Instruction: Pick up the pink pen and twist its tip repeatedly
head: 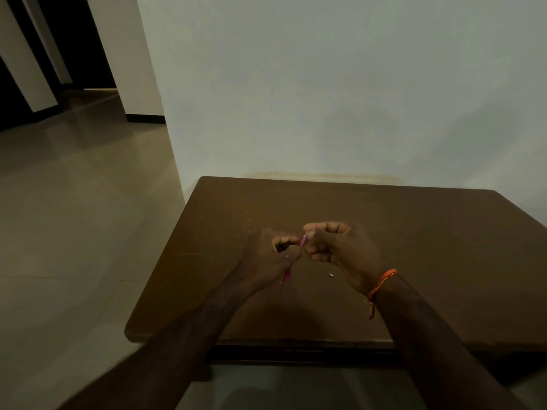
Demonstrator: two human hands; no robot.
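Both hands grip pen (287,272) | left hand (270,257) | right hand (337,250) | no legible writing

Table (384,232): brown, against pale wall (325,84)
White bit (331,274): lay on table
Floor (74,217): tiled, left of table
Doorway (88,39): dark, far left of table

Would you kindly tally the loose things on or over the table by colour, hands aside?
Pink: 1, the pen, gripped by the left hand, its top pinched by the right hand.
White: 1, the small piece on the table.
Total: 2
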